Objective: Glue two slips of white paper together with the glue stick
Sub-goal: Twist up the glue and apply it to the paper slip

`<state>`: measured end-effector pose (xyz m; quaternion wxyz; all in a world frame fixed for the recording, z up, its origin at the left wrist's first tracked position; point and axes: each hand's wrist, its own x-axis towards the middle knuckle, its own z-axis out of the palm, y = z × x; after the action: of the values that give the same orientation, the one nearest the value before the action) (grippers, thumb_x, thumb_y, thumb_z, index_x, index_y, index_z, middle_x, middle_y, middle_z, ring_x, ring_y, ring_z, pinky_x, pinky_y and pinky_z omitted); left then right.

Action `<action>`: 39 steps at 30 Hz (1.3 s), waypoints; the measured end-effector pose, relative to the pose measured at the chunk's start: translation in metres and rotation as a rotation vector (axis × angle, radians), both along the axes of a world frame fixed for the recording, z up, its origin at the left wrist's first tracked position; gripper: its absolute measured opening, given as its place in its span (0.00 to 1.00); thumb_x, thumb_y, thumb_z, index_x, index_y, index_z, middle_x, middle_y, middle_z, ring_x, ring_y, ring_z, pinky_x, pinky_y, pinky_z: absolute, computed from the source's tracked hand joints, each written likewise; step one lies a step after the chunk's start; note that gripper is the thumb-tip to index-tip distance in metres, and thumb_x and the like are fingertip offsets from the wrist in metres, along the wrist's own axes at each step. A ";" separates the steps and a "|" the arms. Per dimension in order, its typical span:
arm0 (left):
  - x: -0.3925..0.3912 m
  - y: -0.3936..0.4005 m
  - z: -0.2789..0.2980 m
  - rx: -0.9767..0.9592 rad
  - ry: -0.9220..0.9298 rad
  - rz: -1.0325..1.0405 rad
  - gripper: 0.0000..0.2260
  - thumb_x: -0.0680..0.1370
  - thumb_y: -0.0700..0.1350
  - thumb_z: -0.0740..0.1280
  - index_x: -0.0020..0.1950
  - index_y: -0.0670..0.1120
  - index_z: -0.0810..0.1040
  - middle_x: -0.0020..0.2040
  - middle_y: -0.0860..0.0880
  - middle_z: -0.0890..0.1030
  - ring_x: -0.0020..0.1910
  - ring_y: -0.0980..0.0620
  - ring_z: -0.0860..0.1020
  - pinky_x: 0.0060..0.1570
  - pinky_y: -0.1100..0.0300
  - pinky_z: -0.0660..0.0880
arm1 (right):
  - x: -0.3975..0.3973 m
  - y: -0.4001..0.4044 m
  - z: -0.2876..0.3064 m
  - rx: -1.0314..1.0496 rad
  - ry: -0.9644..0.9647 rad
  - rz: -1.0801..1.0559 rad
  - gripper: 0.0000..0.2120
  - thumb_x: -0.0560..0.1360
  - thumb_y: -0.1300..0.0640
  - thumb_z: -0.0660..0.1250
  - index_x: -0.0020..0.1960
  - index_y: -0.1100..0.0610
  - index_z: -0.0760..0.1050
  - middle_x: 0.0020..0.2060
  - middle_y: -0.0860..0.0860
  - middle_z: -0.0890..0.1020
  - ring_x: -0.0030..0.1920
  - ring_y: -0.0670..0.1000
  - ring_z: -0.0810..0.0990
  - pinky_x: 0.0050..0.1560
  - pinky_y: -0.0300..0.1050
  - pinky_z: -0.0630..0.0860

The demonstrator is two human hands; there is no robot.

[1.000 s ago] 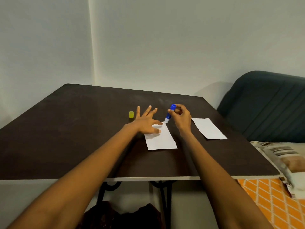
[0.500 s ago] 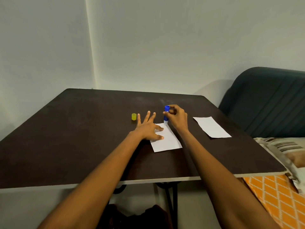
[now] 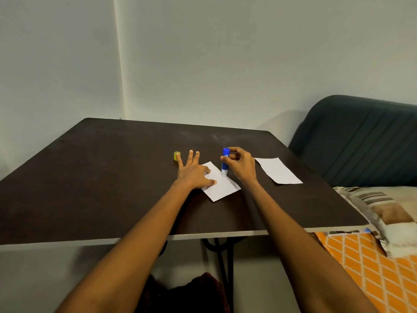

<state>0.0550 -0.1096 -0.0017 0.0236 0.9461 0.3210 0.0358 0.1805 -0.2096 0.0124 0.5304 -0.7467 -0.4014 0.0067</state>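
A white paper slip (image 3: 222,187) lies on the dark table (image 3: 112,177). My left hand (image 3: 194,171) rests flat on the slip's left edge, fingers spread, pinning it down. My right hand (image 3: 240,164) grips a blue glue stick (image 3: 225,161) nearly upright, its white tip touching the slip's upper part. A second white slip (image 3: 278,170) lies to the right, untouched. The yellow cap (image 3: 176,155) stands on the table just beyond my left fingertips.
A dark green sofa (image 3: 361,141) stands behind the table's right side. A striped cushion (image 3: 383,208) and an orange patterned cloth (image 3: 365,267) lie at the lower right. The table's near edge runs across the lower middle, with black metal legs beneath.
The glue stick went from tilted to nearly upright and moved down the slip toward me. My left hand stayed pressed on the paper.
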 end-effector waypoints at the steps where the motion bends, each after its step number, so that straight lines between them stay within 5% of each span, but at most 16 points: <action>1: -0.001 -0.002 0.000 0.006 -0.002 0.014 0.26 0.73 0.66 0.60 0.69 0.58 0.69 0.78 0.42 0.44 0.76 0.41 0.38 0.65 0.33 0.31 | -0.001 -0.004 0.000 0.000 0.002 -0.001 0.17 0.71 0.57 0.72 0.58 0.60 0.75 0.46 0.57 0.83 0.44 0.47 0.79 0.50 0.39 0.75; 18: -0.004 -0.016 0.000 0.040 -0.013 0.087 0.25 0.74 0.66 0.57 0.68 0.57 0.70 0.78 0.43 0.48 0.76 0.41 0.43 0.66 0.32 0.33 | -0.002 -0.052 0.004 0.046 0.047 -0.012 0.17 0.73 0.57 0.70 0.59 0.61 0.74 0.49 0.59 0.83 0.49 0.52 0.81 0.53 0.42 0.76; 23: -0.008 -0.009 -0.001 -0.058 0.015 0.068 0.26 0.74 0.66 0.57 0.70 0.60 0.65 0.78 0.43 0.44 0.76 0.41 0.39 0.65 0.33 0.32 | -0.012 -0.025 0.007 0.094 0.077 0.034 0.14 0.72 0.59 0.71 0.56 0.59 0.75 0.46 0.56 0.83 0.46 0.48 0.81 0.44 0.31 0.74; 29: -0.010 0.001 0.004 -0.125 0.083 0.041 0.26 0.74 0.66 0.59 0.71 0.62 0.64 0.78 0.43 0.42 0.75 0.41 0.36 0.65 0.33 0.30 | -0.019 0.009 0.007 0.037 0.055 0.048 0.15 0.71 0.59 0.72 0.55 0.60 0.76 0.45 0.57 0.84 0.46 0.50 0.82 0.50 0.39 0.76; 39: -0.009 0.003 -0.001 -0.105 0.033 0.080 0.27 0.72 0.68 0.60 0.69 0.62 0.66 0.78 0.43 0.44 0.76 0.41 0.39 0.65 0.32 0.32 | -0.020 -0.008 0.007 -0.002 0.039 0.060 0.15 0.71 0.59 0.72 0.56 0.61 0.75 0.44 0.57 0.83 0.44 0.48 0.81 0.50 0.39 0.76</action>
<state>0.0464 -0.1068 -0.0025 0.0664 0.9304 0.3605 0.0041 0.1605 -0.2173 0.0190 0.5369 -0.7346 -0.4132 0.0374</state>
